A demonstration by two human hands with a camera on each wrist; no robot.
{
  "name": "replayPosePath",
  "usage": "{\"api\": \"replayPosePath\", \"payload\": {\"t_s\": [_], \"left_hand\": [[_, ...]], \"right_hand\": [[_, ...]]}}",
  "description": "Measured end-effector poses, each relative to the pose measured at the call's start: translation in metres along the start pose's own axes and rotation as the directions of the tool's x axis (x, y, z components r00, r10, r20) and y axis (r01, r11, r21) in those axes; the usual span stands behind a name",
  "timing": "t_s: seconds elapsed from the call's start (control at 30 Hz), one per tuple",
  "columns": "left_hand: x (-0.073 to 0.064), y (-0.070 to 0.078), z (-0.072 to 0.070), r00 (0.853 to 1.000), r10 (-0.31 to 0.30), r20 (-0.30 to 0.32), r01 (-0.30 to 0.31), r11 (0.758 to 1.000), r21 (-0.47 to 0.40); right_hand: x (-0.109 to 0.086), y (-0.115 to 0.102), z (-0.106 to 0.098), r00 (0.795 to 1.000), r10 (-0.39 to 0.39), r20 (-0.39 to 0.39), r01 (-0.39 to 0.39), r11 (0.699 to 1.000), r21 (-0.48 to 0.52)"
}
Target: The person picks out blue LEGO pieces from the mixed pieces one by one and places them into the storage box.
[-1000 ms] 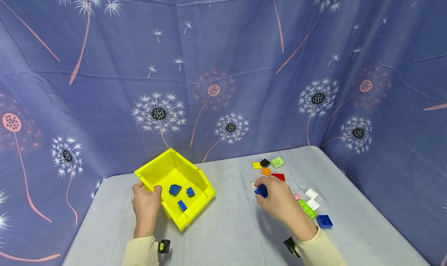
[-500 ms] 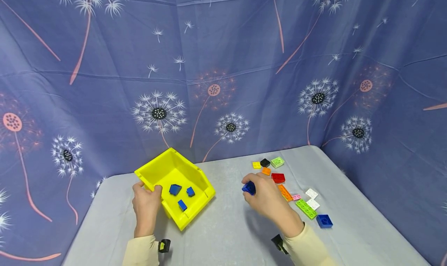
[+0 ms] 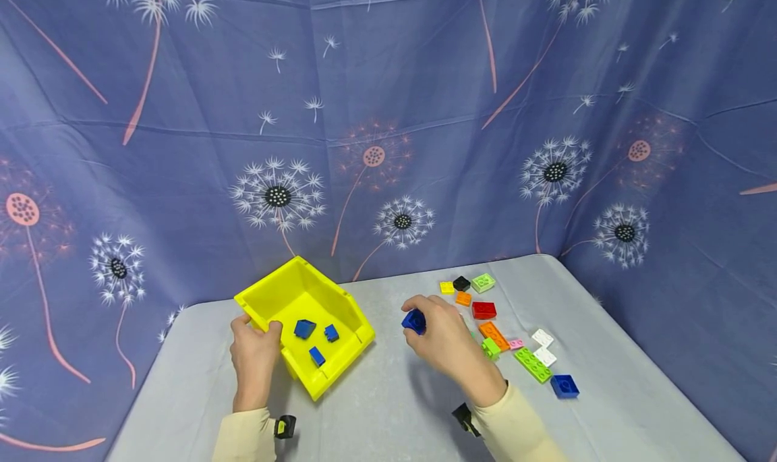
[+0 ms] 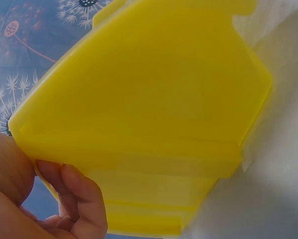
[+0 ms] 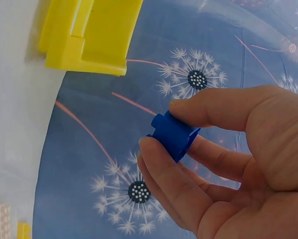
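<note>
My left hand [image 3: 255,357] grips the left rim of a yellow plastic bin [image 3: 291,280], thumb over the wall and fingers curled under it. The bin is tilted, its open side toward me, and several blue toy bricks [image 3: 305,328] lie inside. In the left wrist view the bin's outer wall [image 4: 139,99] fills most of the picture. My right hand [image 3: 446,340] pinches a blue building brick [image 5: 174,134] between thumb and fingers, above the table to the right of the bin. Its studs show in the right wrist view.
Loose bricks lie on the right of the table: a red one [image 3: 483,310], an orange one [image 3: 494,335], a long green one [image 3: 533,365], white ones [image 3: 544,355] and a blue one [image 3: 564,386]. Dandelion-print cloth [image 3: 461,145] hangs behind the table.
My right hand has moved left with the blue brick toward the bin, uncovering orange and green bricks behind it. My left hand and the bin stay in place.
</note>
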State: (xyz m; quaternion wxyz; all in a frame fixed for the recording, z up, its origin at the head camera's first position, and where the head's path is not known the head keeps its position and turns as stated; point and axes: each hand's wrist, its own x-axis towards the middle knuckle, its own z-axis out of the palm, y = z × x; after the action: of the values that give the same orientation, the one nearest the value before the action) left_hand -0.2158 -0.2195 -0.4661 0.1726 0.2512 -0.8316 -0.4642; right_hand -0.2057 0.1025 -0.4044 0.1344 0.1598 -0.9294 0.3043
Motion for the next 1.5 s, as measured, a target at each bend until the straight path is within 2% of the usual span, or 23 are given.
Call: {"api": "replayPosePath", "payload": {"t_s": [0.8, 1.33, 1.5], "left_hand": [[0.001, 0.001, 0.004, 1.000, 0.012, 0.009, -0.012, 1.000, 0.002], [0.001, 0.001, 0.002, 1.000, -0.005, 0.009, 0.005, 1.000, 0.011], [0.000, -0.001, 0.001, 1.000, -0.005, 0.007, 0.005, 1.000, 0.001]], "right_hand": [[0.022, -0.034, 0.013, 0.998, -0.050, 0.040, 0.045, 0.993, 0.105], [0.036, -0.058, 0.032, 0.993, -0.120, 0.018, 0.116, 0.982, 0.147], [0.041, -0.063, 0.039, 0.991, -0.129, 0.039, 0.121, 0.979, 0.162]]}}
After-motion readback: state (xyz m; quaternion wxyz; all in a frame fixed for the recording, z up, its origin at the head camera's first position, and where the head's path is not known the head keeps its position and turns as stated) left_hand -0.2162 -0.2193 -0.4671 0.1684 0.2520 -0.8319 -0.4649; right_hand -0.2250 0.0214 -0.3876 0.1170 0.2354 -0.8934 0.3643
